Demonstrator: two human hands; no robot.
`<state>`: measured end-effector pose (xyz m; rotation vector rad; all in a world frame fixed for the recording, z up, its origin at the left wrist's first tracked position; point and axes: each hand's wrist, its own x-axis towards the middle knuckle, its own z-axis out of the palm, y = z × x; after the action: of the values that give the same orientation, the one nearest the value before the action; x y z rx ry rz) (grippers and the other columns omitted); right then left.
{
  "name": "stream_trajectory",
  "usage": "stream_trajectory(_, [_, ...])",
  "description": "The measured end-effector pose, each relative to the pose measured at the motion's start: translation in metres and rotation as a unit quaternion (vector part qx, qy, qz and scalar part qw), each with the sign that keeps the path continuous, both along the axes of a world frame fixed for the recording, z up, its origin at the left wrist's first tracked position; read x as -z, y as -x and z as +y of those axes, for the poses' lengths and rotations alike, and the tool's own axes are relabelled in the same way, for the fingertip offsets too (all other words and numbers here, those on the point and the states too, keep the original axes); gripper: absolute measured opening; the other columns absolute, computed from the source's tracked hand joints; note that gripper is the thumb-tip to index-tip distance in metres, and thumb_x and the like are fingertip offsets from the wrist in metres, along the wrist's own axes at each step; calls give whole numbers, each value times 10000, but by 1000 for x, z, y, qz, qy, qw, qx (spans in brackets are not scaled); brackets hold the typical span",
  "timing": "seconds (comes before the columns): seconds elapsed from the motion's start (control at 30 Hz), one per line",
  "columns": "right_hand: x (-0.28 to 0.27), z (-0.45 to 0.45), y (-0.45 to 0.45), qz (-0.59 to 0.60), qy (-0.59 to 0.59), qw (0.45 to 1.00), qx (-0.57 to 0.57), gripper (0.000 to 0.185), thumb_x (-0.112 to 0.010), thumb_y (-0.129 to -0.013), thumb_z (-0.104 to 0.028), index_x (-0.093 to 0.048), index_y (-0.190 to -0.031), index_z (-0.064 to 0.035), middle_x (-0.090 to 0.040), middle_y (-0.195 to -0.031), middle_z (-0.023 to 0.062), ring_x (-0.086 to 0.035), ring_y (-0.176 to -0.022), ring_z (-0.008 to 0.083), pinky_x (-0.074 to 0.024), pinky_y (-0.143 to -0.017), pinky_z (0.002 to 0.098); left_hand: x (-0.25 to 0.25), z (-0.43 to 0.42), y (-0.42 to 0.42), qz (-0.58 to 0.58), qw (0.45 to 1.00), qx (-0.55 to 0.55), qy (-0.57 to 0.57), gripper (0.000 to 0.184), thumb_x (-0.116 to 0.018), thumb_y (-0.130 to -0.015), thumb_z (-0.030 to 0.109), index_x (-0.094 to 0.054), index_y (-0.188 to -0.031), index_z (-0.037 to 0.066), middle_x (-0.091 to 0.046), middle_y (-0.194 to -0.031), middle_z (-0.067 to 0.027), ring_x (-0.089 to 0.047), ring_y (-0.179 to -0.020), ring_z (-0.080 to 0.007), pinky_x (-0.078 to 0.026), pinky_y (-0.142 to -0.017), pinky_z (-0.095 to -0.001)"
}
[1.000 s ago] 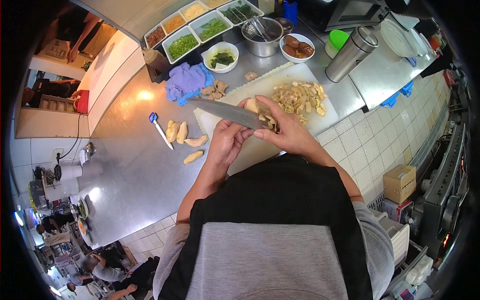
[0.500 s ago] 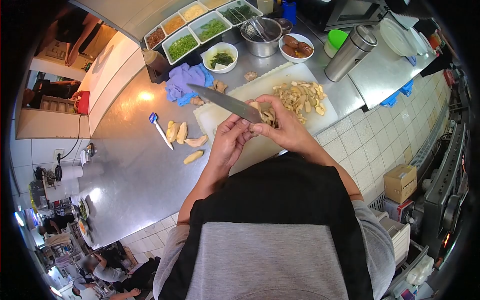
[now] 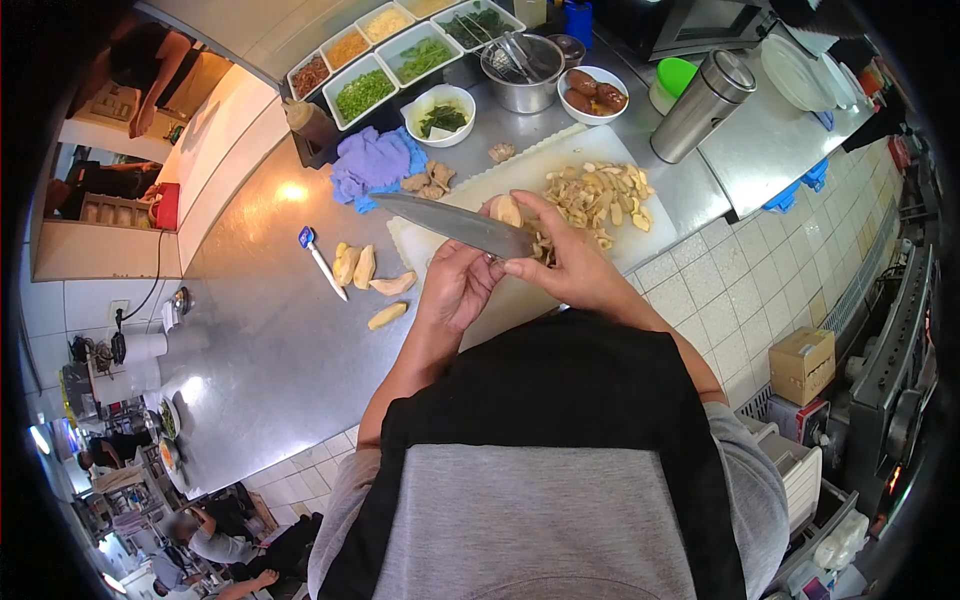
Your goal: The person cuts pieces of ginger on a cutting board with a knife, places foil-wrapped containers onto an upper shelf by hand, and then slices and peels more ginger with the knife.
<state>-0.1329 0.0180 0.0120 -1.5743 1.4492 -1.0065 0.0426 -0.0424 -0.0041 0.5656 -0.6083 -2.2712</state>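
My right hand (image 3: 575,262) is closed at the heel end of a large knife (image 3: 450,222); the handle is hidden in the hand. The blade points left, its tip above the table. My left hand (image 3: 460,285) is closed, with its fingers running under the blade. A partly peeled piece of ginger (image 3: 507,210) shows just beyond the blade, near my right index finger. The left fingers' hold on it is partly hidden. Beneath both hands lies a white cutting board (image 3: 470,190), with a heap of ginger peelings (image 3: 600,195) on its right part.
Peeled ginger pieces (image 3: 365,268) and a blue-and-white peeler-like tool (image 3: 322,262) lie left on the steel table (image 3: 270,350). Unpeeled ginger (image 3: 430,180) rests beside a purple cloth (image 3: 368,165). Behind stand food trays (image 3: 365,95), a metal pot (image 3: 525,95), bowls and a steel flask (image 3: 705,105).
The knife and both hands have shifted slightly. The blade lies a little flatter and lower, and the pale face of the ginger piece shows more.
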Motion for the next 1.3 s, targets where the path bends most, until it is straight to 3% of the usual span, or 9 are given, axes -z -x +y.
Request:
stream_trajectory(0.33, [9,-5,-3,-40,46,998,15,582,-656,-839,-405,-399,-1267,-105,-636,-891,195,-650,-701,297,-491,-656,384,6,4,-5,-53,995,31,79,342,-544,-922,72,-501,-1248,-21,-601,-1140,-87,-610,-987,-165,-525,-848,-290])
stream_trajectory(0.53, [3,-17,11,-166,-151,973,59,543,-629,-864,-388,-396,-1263,-102,-639,-915,166,-650,-746,234,-488,-645,363,-10,14,5,-78,996,26,27,346,-543,-930,121,-492,-1243,-18,-608,-1102,-89,-625,-928,-175,-517,-844,-272])
stream_trajectory(0.73, [3,-1,0,-13,45,999,1,689,-674,-812,-428,-355,-1331,-107,-609,-1025,215,-661,-740,302,-511,-658,390,1,5,0,-63,997,-27,31,438,-509,-947,116,-409,-1354,-8,-597,-1162,-103,-609,-996,-157,-501,-875,-294])
stream_trajectory(0.83, [-9,3,-5,20,-8,1000,0,731,-722,-781,-359,-347,-1358,-114,-573,-1094,189,-613,-972,240,-502,-744,329,0,5,1,-56,996,-25,58,413,-513,-939,92,-435,-1333,-3,-602,-1150,-100,-607,-990,-148,-501,-864,-283])
stream_trajectory(0.93, [-11,2,-5,37,-15,999,2,660,-704,-806,-331,-370,-1326,-99,-577,-1111,182,-613,-1005,230,-491,-769,325,8,7,-1,-80,994,-24,70,411,-529,-927,68,-447,-1325,2,-608,-1122,-82,-604,-950,-124,-495,-821,-267])
stream_trajectory(1.03, [-12,-3,0,-68,-114,991,5,584,-684,-830,-304,-391,-1293,-100,-579,-1126,172,-611,-983,221,-484,-787,329,16,7,-5,-94,993,7,76,413,-541,-921,53,-454,-1321,1,-609,-1102,-57,-590,-914,-98,-478,-785,-249])
stream_trajectory(1.13, [0,-12,5,-65,-64,995,31,593,-675,-824,-405,-400,-1262,-116,-635,-785,163,-633,-676,273,-485,-628,365,-2,15,3,-92,993,-1,69,279,-516,-935,64,-523,-1204,-9,-614,-1096,-69,-592,-947,-123,-475,-846,-261])
stream_trajectory(1.23, [-5,-3,2,-43,-41,998,4,493,-654,-859,-306,-417,-1237,-97,-586,-1093,105,-595,-908,198,-480,-752,326,-1,9,0,-110,990,-9,92,389,-542,-933,82,-472,-1308,7,-607,-1094,-27,-571,-924,-77,-457,-785,-224])
stream_trajectory(1.3, [-9,0,-1,-25,-24,999,4,483,-647,-865,-316,-421,-1232,-98,-582,-1087,91,-590,-906,196,-480,-751,327,-5,9,0,-102,991,-15,84,383,-530,-939,87,-473,-1311,13,-604,-1098,-27,-573,-934,-82,-456,-783,-223])
